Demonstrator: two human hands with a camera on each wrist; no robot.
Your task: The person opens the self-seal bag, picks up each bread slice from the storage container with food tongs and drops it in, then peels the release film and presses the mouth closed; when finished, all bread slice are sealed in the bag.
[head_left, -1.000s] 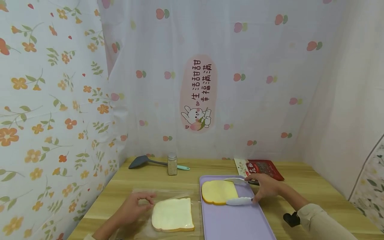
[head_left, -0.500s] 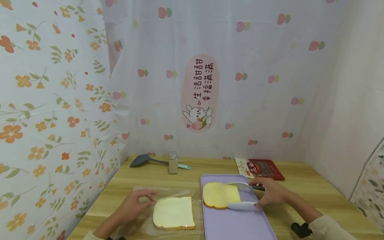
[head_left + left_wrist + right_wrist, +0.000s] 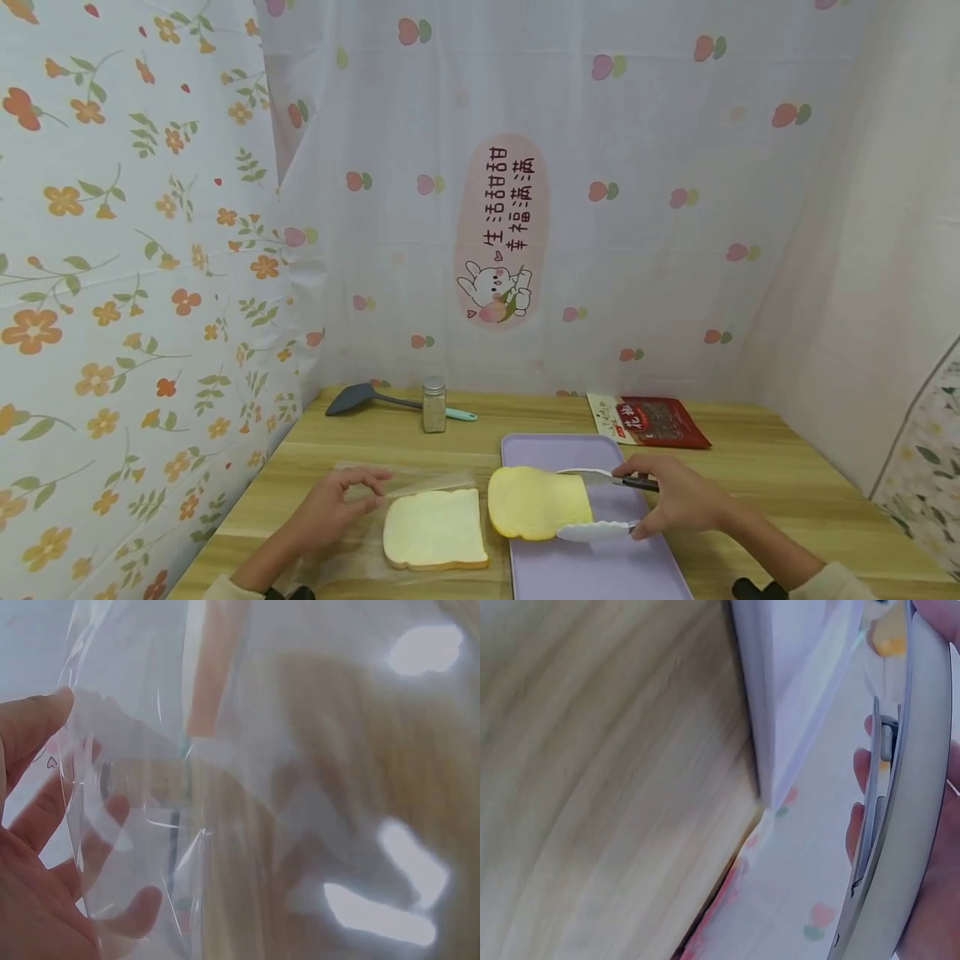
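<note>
Tongs [image 3: 597, 530] are held in my right hand [image 3: 686, 493], and their two tips grip a yellow bread slice [image 3: 536, 502] from both sides. This slice overhangs the left edge of a lilac tray [image 3: 600, 575]. Left of the tray, a paler bread slice [image 3: 435, 529] lies at a clear plastic bag [image 3: 352, 558]; whether it is inside or under the film I cannot tell. My left hand [image 3: 333, 512] holds the bag's edge with curved fingers. In the left wrist view several fingers show through the film [image 3: 169, 847]. The right wrist view has the tongs' handle [image 3: 911, 787] against my palm.
At the back left, a spatula [image 3: 390, 402] lies behind a glass shaker [image 3: 434, 407]. A red and white packet [image 3: 652, 422] lies behind the tray, to its right. Patterned curtains [image 3: 645, 292] hang behind and beside the wooden table [image 3: 450, 450].
The tongs and the yellow slice have moved left and nearer me, so the slice now reaches over the tray's left edge. My left hand has stayed almost in place.
</note>
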